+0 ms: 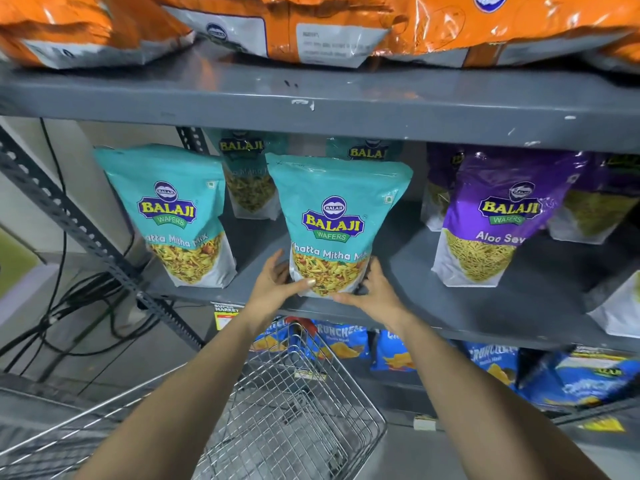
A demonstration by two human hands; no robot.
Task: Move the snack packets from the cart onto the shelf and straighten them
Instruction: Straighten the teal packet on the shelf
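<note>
A teal Khatta Mitha Mix packet (pixel 334 216) stands upright at the front of the grey middle shelf (pixel 485 317). My left hand (pixel 277 285) grips its lower left corner and my right hand (pixel 372 292) its lower right corner. A second teal packet (pixel 176 216) stands upright to the left, apart from the first. Two more teal packets (pixel 247 178) stand behind them, partly hidden. The wire cart (pixel 294 403) sits below my arms, and its visible part holds no packets.
Purple Aloo Sev packets (pixel 495 216) stand on the same shelf to the right. Orange bags (pixel 311 26) lie on the shelf above, blue chip bags (pixel 502 368) below. Black cables (pixel 79 299) hang beside the slotted shelf post (pixel 69 216) at left.
</note>
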